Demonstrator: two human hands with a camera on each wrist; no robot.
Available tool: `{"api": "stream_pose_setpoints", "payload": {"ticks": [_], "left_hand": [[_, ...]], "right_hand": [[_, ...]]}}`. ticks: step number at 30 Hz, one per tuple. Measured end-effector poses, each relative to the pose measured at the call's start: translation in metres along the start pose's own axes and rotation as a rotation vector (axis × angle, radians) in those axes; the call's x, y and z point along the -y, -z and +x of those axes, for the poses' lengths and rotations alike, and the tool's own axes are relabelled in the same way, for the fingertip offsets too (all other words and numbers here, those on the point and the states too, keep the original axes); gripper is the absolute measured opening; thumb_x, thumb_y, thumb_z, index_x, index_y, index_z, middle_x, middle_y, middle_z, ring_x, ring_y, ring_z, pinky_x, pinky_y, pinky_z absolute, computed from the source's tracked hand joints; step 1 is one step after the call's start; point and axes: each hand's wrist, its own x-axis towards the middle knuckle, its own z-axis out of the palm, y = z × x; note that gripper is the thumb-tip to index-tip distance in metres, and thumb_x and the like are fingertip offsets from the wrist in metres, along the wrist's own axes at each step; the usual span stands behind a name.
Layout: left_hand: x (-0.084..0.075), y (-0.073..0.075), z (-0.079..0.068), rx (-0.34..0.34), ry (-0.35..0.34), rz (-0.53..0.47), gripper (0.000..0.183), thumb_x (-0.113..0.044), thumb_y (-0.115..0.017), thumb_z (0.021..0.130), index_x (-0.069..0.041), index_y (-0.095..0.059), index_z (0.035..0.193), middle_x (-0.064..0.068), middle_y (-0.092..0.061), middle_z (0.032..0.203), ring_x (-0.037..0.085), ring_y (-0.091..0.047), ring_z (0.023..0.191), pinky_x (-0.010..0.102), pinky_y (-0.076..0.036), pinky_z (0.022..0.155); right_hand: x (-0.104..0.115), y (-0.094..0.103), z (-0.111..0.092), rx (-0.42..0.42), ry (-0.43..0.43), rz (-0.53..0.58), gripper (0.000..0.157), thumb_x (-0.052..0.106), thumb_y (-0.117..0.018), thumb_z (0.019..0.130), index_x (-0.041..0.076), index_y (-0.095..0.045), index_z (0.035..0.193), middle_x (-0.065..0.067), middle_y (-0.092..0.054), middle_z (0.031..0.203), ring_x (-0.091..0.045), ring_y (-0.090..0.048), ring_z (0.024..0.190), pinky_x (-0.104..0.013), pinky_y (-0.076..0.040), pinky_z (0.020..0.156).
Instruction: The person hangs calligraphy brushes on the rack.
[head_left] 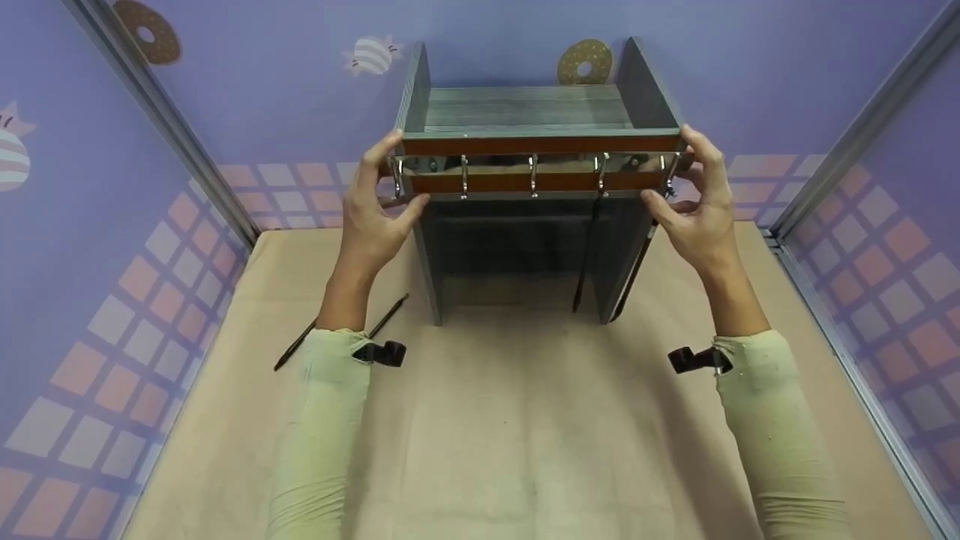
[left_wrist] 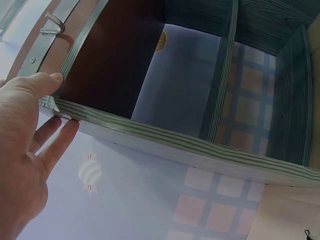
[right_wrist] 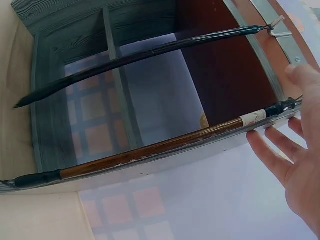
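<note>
A grey wood-grain shelf (head_left: 525, 109) stands upright, with a metal hook rail (head_left: 499, 162) across its brown front board. My left hand (head_left: 373, 221) grips the shelf's left front corner, thumb at the lower edge of the board and fingers along the outer side. At the opposite corner, my right hand (head_left: 701, 217) holds on in the same way. Two calligraphy brushes hang near the right end: a dark one (right_wrist: 150, 52) from a hook, and a brown-handled one (right_wrist: 155, 148) alongside the right side panel, close to my right fingertips.
Two dark brushes, one nearer the shelf (head_left: 390, 315) and one farther left (head_left: 296, 345), lie on the beige-covered table (head_left: 510, 435), partly behind my left forearm. Patterned purple walls (head_left: 277, 82) with metal corner posts (head_left: 161, 112) enclose the back and sides.
</note>
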Motion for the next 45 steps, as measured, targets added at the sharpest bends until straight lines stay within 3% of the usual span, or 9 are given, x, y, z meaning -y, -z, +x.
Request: {"api": "stream_pose_setpoints", "payload": {"ticks": [9,17,22,28,36,39,45], "left_hand": [[-0.001,0.001,-0.001,-0.002,0.012,-0.005,0.074,-0.003,-0.082,0.1,-0.004,-0.046,0.165,0.024,-0.06,0.154,0.03,-0.074,0.121,0.037,-0.071,0.095],[-0.002,-0.002,-0.001,0.003,0.005,0.032,0.074,-0.006,-0.082,0.101,-0.003,-0.046,0.166,0.023,-0.056,0.162,0.029,-0.069,0.122,0.045,-0.072,0.094],[-0.001,-0.002,0.0,-0.01,-0.028,0.054,0.075,-0.005,-0.083,0.099,-0.003,-0.047,0.165,0.023,-0.057,0.164,0.029,-0.07,0.124,0.036,-0.071,0.09],[0.001,0.004,-0.003,-0.008,-0.031,0.064,0.081,-0.005,-0.084,0.098,0.0,-0.043,0.167,0.026,-0.063,0.147,0.03,-0.071,0.125,0.03,-0.069,0.093],[0.008,0.02,-0.016,0.006,0.033,0.063,0.085,-0.004,-0.084,0.098,-0.004,-0.041,0.171,0.019,-0.051,0.173,0.028,-0.068,0.143,0.042,-0.071,0.096],[0.013,0.027,-0.023,0.013,0.036,0.072,0.084,-0.004,-0.084,0.097,-0.004,-0.042,0.17,0.017,-0.048,0.177,0.029,-0.068,0.147,0.044,-0.071,0.096],[0.025,0.041,-0.043,0.04,0.088,0.11,0.085,-0.003,-0.084,0.097,-0.004,-0.041,0.171,0.018,-0.049,0.176,0.035,-0.067,0.149,0.059,-0.069,0.097]], "right_hand": [[-0.001,-0.006,0.003,-0.042,0.017,-0.042,0.077,-0.001,-0.086,0.096,0.001,-0.044,0.161,0.006,-0.056,0.137,-0.014,-0.071,0.118,-0.011,-0.062,0.069],[-0.002,-0.003,0.003,-0.044,0.018,-0.092,0.077,0.001,-0.086,0.097,0.004,-0.044,0.161,0.008,-0.058,0.135,-0.014,-0.07,0.116,-0.01,-0.06,0.067],[-0.002,-0.003,0.002,-0.049,0.021,-0.092,0.077,0.001,-0.087,0.096,0.004,-0.044,0.16,0.008,-0.059,0.133,-0.014,-0.071,0.115,-0.01,-0.06,0.066],[-0.002,-0.005,0.003,-0.044,0.03,-0.098,0.076,0.002,-0.087,0.096,0.003,-0.044,0.159,0.008,-0.059,0.132,-0.013,-0.071,0.114,-0.01,-0.06,0.065],[-0.001,-0.006,0.002,-0.04,0.039,-0.103,0.077,0.003,-0.087,0.096,0.003,-0.044,0.16,0.008,-0.059,0.134,-0.014,-0.07,0.116,-0.009,-0.06,0.064],[-0.001,-0.007,0.002,-0.041,0.043,-0.103,0.077,0.003,-0.087,0.096,0.003,-0.044,0.16,0.009,-0.059,0.134,-0.014,-0.07,0.116,-0.009,-0.059,0.064],[-0.001,-0.008,0.003,-0.03,0.059,-0.106,0.077,0.003,-0.086,0.097,0.002,-0.043,0.16,0.009,-0.059,0.135,-0.013,-0.07,0.116,-0.008,-0.058,0.063]]}}
